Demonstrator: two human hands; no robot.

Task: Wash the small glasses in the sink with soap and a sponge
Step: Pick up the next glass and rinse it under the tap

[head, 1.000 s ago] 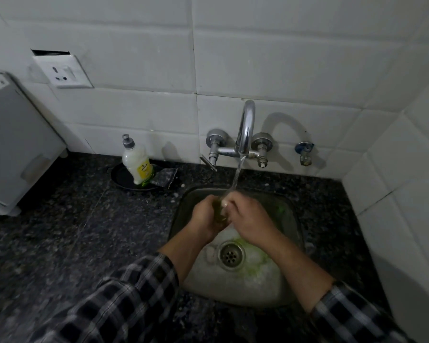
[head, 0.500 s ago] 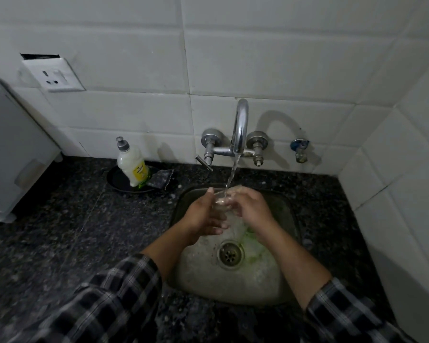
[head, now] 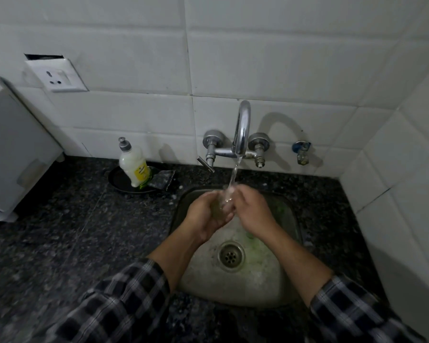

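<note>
A: Fingers first?
B: Left hand [head: 207, 214] curled round a small glass [head: 224, 204], fingers wrapped on its side. Right hand [head: 252, 210] closed on the same glass from the other side, fingertips [head: 233, 191] at the rim, under the water stream [head: 234, 173].
A: Glass position?
B: Held between both hands, over the back half of the sink [head: 292, 211], just below the tap [head: 242, 129]. Clear, hard to make out, partly hidden by fingers. Upright or tilted: can't tell.
A: Sink itself?
B: Steel, suds on the bottom round the drain [head: 230, 255], greenish patches on the right wall. Other glasses or a sponge in there: can't tell.
A: Further out?
B: Checked sleeves [head: 124, 298] pushed up both forearms. Dark speckled counter [head: 60, 231] all round. Soap bottle [head: 134, 164], white w/ yellow label, standing in a black dish [head: 117, 180] left of the tap, w/ a dark scrub pad [head: 162, 179] touching its right edge. Blue valve [head: 300, 151] on the tiled wall right of the tap. Socket [head: 56, 75] upper left, grey appliance [head: 13, 149] at far left.
</note>
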